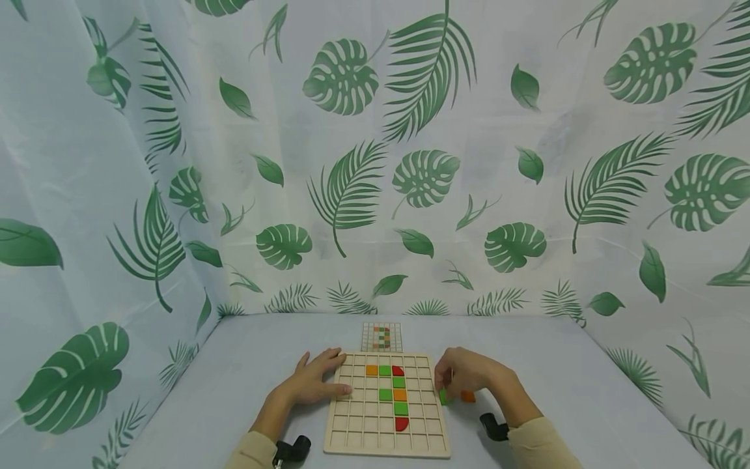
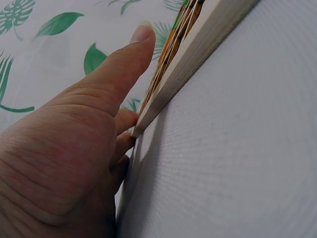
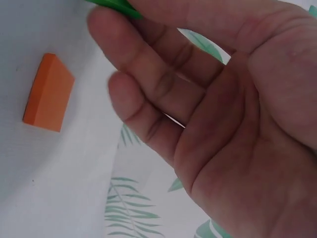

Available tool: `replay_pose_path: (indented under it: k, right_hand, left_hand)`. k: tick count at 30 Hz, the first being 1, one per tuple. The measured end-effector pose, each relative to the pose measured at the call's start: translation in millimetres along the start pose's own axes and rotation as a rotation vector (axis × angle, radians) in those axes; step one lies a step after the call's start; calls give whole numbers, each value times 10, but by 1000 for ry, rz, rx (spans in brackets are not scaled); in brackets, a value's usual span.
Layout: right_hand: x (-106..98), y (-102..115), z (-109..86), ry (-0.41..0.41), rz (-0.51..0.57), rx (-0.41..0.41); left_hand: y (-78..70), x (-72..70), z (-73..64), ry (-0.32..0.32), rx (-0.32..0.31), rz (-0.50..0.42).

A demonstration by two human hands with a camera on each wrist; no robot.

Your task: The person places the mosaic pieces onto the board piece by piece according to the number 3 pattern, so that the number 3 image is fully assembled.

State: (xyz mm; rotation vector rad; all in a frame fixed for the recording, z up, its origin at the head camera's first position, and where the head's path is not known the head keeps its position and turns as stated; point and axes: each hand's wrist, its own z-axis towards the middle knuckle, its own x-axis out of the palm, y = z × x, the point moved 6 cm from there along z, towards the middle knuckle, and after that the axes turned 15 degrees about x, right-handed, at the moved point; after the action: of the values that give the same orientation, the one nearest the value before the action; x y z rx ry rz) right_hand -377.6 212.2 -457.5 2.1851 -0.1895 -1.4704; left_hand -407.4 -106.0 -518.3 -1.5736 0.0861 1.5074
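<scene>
A square wooden grid board [image 1: 355, 426] lies on the table with several green, orange and red tiles in its squares, such as a red tile [image 1: 401, 425] with a rounded corner. My left hand [image 1: 313, 383] rests at the board's left edge, thumb over the rim and fingers extended; in the left wrist view its fingertips touch the board's side [image 2: 171, 82]. Just off the right edge, my right hand [image 1: 469, 370] pinches a green tile [image 3: 121, 6] between thumb and fingers. Its exact shape is mostly hidden. Beside that hand an orange tile [image 3: 48, 94] lies on the table.
Behind the board lies a small card [image 1: 367, 339] printed with a grid and coloured squares. Black wrist devices, one on the left [image 1: 293, 449] and one on the right [image 1: 494, 427], hang by the sleeves. A leaf-patterned curtain [image 1: 375, 195] encloses the white table [image 1: 246, 365].
</scene>
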Motion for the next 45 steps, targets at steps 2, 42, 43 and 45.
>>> replay_pose_path:
  k: [2, 42, 43, 45]
  right_hand:
    - [-21, 6, 6, -17, 11, -13]
    - [52, 477, 115, -140, 250, -290]
    - [62, 491, 117, -132, 263, -292]
    - [81, 516, 121, -119, 279, -294]
  left_hand:
    - [-2, 0, 0, -1, 3, 1]
    - [3, -5, -3, -5, 25, 3]
    - [4, -6, -2, -5, 25, 6]
    - [4, -5, -1, -5, 24, 10]
